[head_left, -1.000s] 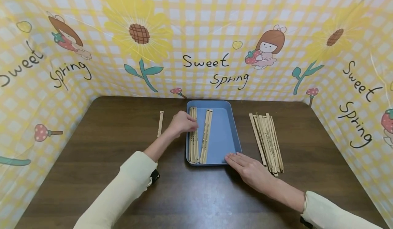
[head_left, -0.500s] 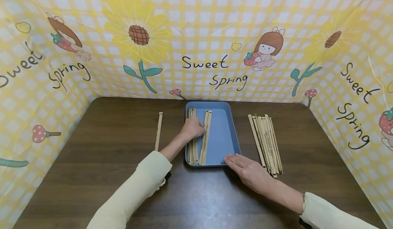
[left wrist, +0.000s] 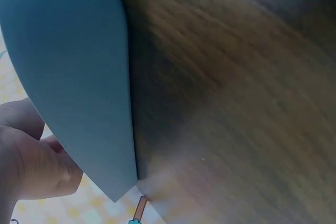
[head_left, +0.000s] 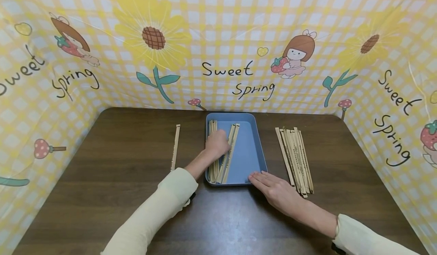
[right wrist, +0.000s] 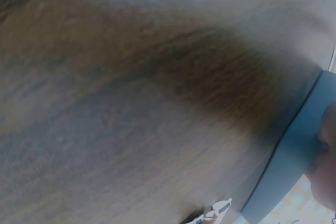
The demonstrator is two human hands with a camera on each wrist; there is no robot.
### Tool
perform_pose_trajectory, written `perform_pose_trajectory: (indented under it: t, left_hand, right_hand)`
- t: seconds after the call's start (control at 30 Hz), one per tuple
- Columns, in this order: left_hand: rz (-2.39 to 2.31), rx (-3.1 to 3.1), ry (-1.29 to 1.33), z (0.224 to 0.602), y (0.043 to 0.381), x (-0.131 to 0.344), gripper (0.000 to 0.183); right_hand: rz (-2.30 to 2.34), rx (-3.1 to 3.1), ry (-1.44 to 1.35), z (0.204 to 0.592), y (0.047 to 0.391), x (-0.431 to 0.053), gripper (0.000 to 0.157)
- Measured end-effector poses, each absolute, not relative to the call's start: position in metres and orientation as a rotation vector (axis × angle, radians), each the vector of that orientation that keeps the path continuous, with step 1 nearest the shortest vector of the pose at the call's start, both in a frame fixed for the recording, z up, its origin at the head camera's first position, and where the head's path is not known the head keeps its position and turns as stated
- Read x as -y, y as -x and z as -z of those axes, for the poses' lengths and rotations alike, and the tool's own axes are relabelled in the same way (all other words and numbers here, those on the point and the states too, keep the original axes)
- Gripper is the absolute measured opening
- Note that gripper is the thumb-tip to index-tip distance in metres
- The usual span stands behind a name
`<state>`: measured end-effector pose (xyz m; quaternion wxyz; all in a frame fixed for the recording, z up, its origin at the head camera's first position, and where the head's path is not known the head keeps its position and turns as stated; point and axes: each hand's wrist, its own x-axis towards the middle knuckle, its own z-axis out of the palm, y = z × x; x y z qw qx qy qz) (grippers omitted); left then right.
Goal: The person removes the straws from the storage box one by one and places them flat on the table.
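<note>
The left hand (head_left: pixel 218 145) reaches into the shallow blue rectangular tray (head_left: pixel 245 156), its fingers curled in beside two slim, tan, printed paper-wrapped sticks (head_left: pixel 228 167); whether it pinches one cannot be told, as the fingertips are hidden. The right hand (head_left: pixel 274 186) has its fingers straight and gathered together, resting on the tray's near right corner. The step in hand looks like shifting sticks inside the tray while the other hand steadies it; the next move would call for light fingertip control. A tan bundle of similar sticks (head_left: pixel 213 171) lies along the tray's left wall. The tray sits by the middle of the brown wooden surface's (head_left: pixel 218 217) far edge. Toward the left edge lies a single tan stick (head_left: pixel 175 147); toward the right edge, a loose tan pile of sticks (head_left: pixel 297 156).
</note>
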<state>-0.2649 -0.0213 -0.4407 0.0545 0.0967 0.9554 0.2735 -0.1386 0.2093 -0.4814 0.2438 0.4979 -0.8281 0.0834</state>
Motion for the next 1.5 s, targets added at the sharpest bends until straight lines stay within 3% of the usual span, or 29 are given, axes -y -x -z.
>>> perform_pose_trajectory:
  t: [0.53,1.1,1.5]
  left_hand:
    - [-0.988,-2.813,-0.213,0.436,0.264,0.029,0.05]
    - [-1.238,-2.771,-0.013,0.425,0.274,0.051,0.039]
    - [-1.422,-2.621,0.087,0.415,0.266,0.078,0.008]
  right_hand:
    - [-0.211,2.257,-1.366,0.481,0.139,-0.21,0.048]
    - [-0.246,2.226,-1.38,0.479,0.139,-0.21,0.05]
    - [-0.239,2.235,-1.378,0.48,0.139,-0.21,0.051]
